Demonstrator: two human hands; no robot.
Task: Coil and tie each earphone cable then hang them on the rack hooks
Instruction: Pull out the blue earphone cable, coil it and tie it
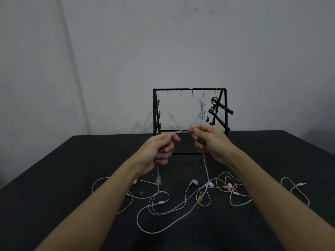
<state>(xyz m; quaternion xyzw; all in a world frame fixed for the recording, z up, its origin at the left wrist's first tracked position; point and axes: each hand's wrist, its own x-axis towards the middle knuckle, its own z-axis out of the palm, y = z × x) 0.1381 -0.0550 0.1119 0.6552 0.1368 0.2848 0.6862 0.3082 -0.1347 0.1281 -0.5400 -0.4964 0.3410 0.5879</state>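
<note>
Overhead, both hands raised above the black matte desk (54, 169), in front of the rack.

Left hand (159, 151): fingers curled, thumb and forefinger pinching one end of a short taut stretch of thin white earphone cable (181, 131). Below this hand a blurred white plug end (158, 179) hangs just above the desk.

Right hand (208, 140): fingers curled too, pinching the other end of the taut stretch. From under this hand the same cable drops down to the desk and runs into the loose loops there.

On the desk, left to right: tangled white cable loops (154, 205) with a small inline control; a pale blue earbud (194, 182); a white earbud (209, 184); a pinkish earphone cable (233, 192) in loose loops; a further white cable loop (297, 189) at far right, apart from the rest.

Behind the hands, black metal frame rack (190, 89) standing at the desk's back edge against a grey wall (163, 42). Small wire hooks (181, 93) along its top bar. Left hooks bare. Coiled clear-white earphone bundle (202, 110) hangs from one hook; coiled black earphone bundle (212, 109) hangs from the hook just right of it.
</note>
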